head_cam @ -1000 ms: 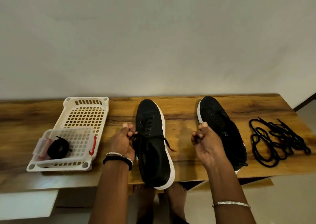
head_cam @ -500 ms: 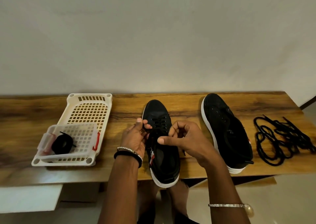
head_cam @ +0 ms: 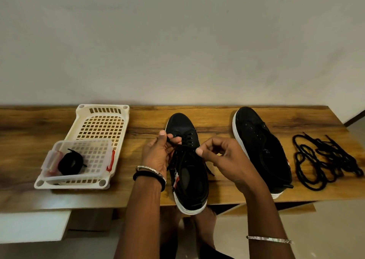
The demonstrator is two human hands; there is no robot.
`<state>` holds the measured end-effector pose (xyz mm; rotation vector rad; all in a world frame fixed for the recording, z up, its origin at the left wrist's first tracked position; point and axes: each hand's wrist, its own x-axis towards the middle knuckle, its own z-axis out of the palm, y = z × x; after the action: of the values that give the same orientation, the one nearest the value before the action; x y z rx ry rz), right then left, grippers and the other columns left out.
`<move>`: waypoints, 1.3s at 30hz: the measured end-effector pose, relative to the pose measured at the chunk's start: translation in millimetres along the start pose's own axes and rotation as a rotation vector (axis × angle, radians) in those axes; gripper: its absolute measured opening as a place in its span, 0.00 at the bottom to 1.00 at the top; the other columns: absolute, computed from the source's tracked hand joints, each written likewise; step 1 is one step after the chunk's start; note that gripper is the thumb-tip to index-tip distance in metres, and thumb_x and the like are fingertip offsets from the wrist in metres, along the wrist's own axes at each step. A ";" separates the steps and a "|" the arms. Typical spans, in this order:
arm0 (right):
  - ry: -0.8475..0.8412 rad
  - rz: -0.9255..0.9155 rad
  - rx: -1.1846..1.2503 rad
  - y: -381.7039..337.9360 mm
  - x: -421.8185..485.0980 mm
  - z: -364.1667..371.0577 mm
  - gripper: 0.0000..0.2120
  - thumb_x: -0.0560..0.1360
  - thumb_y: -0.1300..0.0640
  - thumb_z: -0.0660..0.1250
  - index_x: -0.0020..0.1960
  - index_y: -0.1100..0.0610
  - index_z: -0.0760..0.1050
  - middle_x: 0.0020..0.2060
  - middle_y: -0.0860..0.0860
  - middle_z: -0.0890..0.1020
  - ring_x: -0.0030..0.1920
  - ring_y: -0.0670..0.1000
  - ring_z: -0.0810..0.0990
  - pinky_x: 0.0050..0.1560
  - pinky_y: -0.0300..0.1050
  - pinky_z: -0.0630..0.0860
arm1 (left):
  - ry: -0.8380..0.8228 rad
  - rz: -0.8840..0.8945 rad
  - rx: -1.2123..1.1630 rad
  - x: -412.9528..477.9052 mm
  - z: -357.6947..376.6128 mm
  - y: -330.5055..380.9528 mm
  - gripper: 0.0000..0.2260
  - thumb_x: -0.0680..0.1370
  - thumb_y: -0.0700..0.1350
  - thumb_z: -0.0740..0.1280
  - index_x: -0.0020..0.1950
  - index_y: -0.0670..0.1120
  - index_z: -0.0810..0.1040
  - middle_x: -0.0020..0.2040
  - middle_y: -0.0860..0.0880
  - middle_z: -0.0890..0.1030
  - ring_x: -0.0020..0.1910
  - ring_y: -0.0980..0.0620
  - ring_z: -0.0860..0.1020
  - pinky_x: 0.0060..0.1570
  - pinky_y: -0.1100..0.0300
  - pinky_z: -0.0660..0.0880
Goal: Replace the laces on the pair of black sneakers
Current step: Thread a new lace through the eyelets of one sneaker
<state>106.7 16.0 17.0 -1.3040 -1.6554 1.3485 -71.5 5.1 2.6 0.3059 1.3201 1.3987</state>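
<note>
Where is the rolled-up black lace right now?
Head view, far left: the rolled-up lace lies in the small clear box inside the white basket.

bench (head_cam: 29, 140): wood-grain top here, warm brown, smooth with a soft sheen.
middle sneaker (head_cam: 182, 123): matt black cloth upper over a smooth white rubbery sole.
right sneaker (head_cam: 262, 146): same matt black cloth, same white sole.
threaded lace (head_cam: 209, 171): thin black woven cord, dull.
loose laces (head_cam: 325, 158): thicker black cord, rough-looking.
tray (head_cam: 102, 108): cream plastic lattice, smooth.
small box (head_cam: 98, 156): clear plastic, glossy red clips.
bangle (head_cam: 150, 168): shiny, silvery, looks like metal.
wall (head_cam: 177, 41): matt, plain.
</note>
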 end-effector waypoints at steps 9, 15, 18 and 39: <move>0.172 0.097 0.616 -8.3 11.5 35.6 0.11 0.82 0.55 0.64 0.51 0.64 0.74 0.40 0.55 0.84 0.28 0.45 0.74 0.23 0.34 0.65 | -0.039 0.061 -0.045 -9.1 16.0 0.7 0.12 0.82 0.49 0.63 0.45 0.42 0.77 0.29 0.49 0.75 0.28 0.55 0.77 0.31 0.62 0.77; 0.248 0.224 0.806 -4.9 16.6 44.1 0.11 0.84 0.51 0.60 0.45 0.55 0.69 0.31 0.49 0.73 0.25 0.43 0.65 0.21 0.33 0.57 | -0.014 0.100 -0.039 2.6 19.4 -13.4 0.14 0.82 0.49 0.63 0.39 0.44 0.75 0.24 0.53 0.67 0.26 0.55 0.70 0.36 0.60 0.69; 0.277 0.264 0.891 -1.6 18.9 48.1 0.13 0.85 0.52 0.58 0.43 0.54 0.66 0.29 0.48 0.70 0.24 0.43 0.62 0.21 0.33 0.55 | 0.009 0.118 -0.120 9.9 18.8 -19.5 0.15 0.83 0.47 0.63 0.37 0.43 0.74 0.24 0.53 0.65 0.25 0.56 0.66 0.34 0.61 0.67; 0.191 0.020 0.503 -8.5 14.5 40.0 0.11 0.84 0.55 0.61 0.47 0.62 0.72 0.30 0.51 0.74 0.26 0.45 0.66 0.24 0.34 0.63 | -0.136 0.173 -0.168 -4.7 13.1 -1.4 0.13 0.83 0.46 0.62 0.41 0.42 0.75 0.27 0.49 0.71 0.28 0.52 0.76 0.35 0.58 0.77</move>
<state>63.6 16.5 12.4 -1.1056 -1.0820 1.4775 -58.8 7.7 8.2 0.4022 1.0777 1.5949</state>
